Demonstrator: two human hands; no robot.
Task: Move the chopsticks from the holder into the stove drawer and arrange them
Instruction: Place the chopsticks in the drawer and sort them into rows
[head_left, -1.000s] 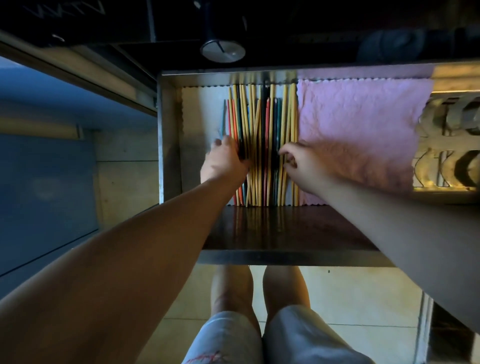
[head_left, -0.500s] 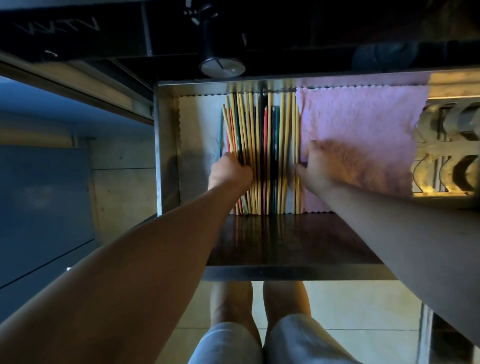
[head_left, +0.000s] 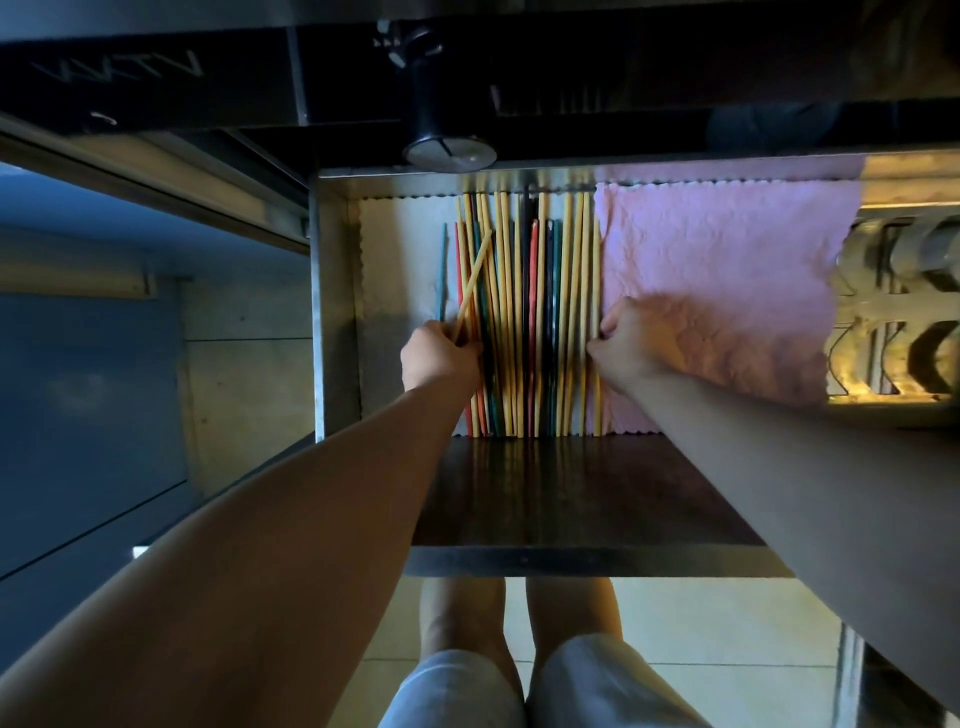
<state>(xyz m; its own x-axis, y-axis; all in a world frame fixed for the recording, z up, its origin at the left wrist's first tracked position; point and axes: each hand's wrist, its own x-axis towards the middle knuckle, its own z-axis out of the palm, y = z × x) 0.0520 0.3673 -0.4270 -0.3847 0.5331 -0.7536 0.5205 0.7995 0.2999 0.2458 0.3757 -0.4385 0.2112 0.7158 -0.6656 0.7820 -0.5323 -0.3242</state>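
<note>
Stainless steel stove drawer (head_left: 337, 312) pulled open, and the left hand (head_left: 439, 358) has just lifted one pale wooden chopstick (head_left: 475, 286), pinched askew across the row of coloured and wooden chopsticks (head_left: 524, 322). Right hand (head_left: 631, 340), fingers curled, braces the row's edge beside the pink crinkled cloth (head_left: 727, 291). Straightening stragglers now, I'd say.

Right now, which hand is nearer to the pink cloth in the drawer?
The right hand. It lies on the left edge of the pink cloth. The left hand is across the row of chopsticks, holding one tilted yellow chopstick.
</note>
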